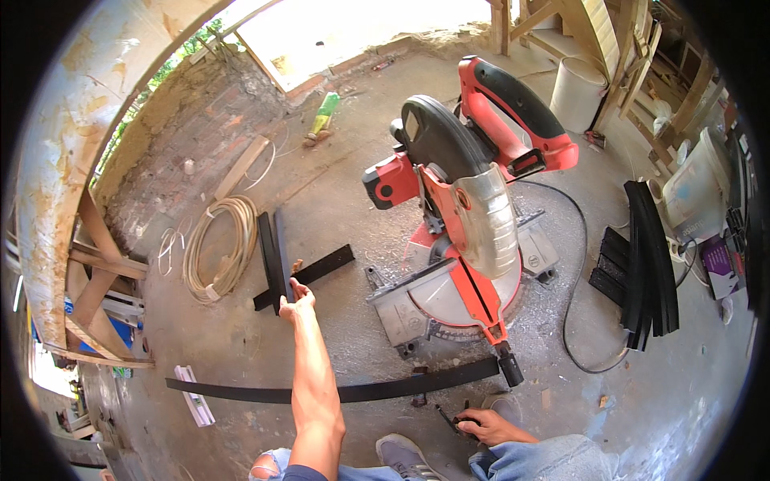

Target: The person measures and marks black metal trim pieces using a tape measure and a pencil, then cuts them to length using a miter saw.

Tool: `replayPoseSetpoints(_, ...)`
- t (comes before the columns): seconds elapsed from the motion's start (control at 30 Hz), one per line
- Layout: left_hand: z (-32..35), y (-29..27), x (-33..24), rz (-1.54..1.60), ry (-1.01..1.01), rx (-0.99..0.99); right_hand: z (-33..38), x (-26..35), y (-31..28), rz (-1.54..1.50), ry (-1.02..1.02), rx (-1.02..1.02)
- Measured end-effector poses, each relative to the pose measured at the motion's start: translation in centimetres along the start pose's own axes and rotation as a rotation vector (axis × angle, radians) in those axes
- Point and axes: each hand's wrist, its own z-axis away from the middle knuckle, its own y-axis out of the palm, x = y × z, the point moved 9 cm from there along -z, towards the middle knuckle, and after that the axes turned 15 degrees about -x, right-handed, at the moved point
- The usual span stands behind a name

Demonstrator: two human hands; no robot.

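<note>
My left hand [298, 301] reaches forward, its fingers closed around the near end of a narrow black bar [281, 247]. Right beside that bar lies another black bar [268, 255], and both cross over a third black piece [327, 264] on the floor. Low in the picture, my right hand [491, 426] is closed on a small dark tool [447, 418] with a thin straight part; its kind cannot be made out. Ahead and to the right stands a red and black miter saw [473, 276], its blade under a guard.
A long black strip [361, 392] runs across the floor before my feet, near a white profile offcut [195, 396]. Left lies a coiled pale hose [220, 248]. A black cable [574, 305] curves right of the saw toward stacked black profiles [648, 264] and a white bucket [696, 188].
</note>
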Motion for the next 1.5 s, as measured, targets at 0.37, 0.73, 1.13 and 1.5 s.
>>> replayPoseSetpoints(0.37, -4.8, 0.4, 1.1, 0.000, 0.059, 0.057, -0.3, 2.0, 0.2, 0.085, -0.140, 0.000)
replayPoseSetpoints(0.73, -1.1, 0.0, -1.8, -0.391, 0.102, -0.200, -0.6, 6.0, 6.4, 0.621, -0.640, 0.205)
replayPoseSetpoints(1.13, 16.5, -4.9, -0.1, -2.004, 1.170, 1.183, 0.6, 6.6, 6.0, 0.794, -0.994, 0.012)
replayPoseSetpoints(1.5, 8.5, -14.7, -15.8, -3.228, 1.559, 1.466, -4.9, 8.3, -0.2, 1.054, -0.808, -0.602)
